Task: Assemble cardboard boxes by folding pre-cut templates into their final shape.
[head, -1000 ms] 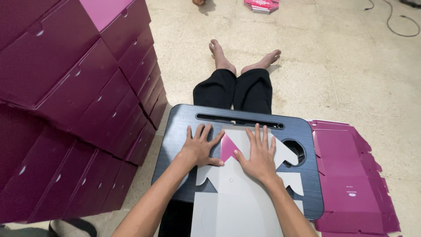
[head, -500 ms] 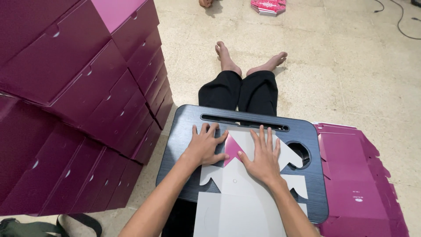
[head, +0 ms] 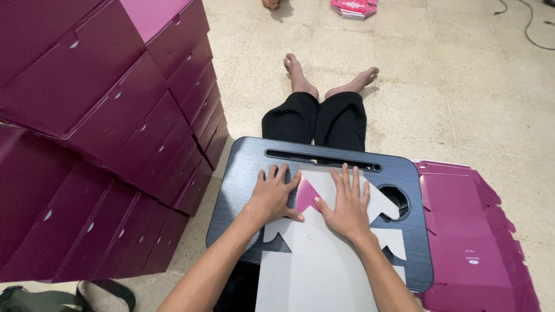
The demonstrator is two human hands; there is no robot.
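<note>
A flat, unfolded cardboard box blank [head: 315,271], white side up, lies on a dark lap tray [head: 243,167] across my legs. One small flap [head: 306,195] is folded over and shows its magenta side. My left hand [head: 273,196] presses flat on the blank just left of that flap, fingers spread. On the flap's right side my right hand [head: 347,203] also lies flat with the fingers apart. Neither hand grips anything.
A tall stack of assembled magenta boxes [head: 98,144] fills the left side. A pile of flat magenta blanks [head: 468,237] lies on the floor at the right. My bare feet [head: 329,75] stretch out ahead on the beige floor. A pink box [head: 354,7] sits far off.
Both hands stay pressed on the blank beside the magenta flap. The view has shifted slightly; the hands have hardly moved.
</note>
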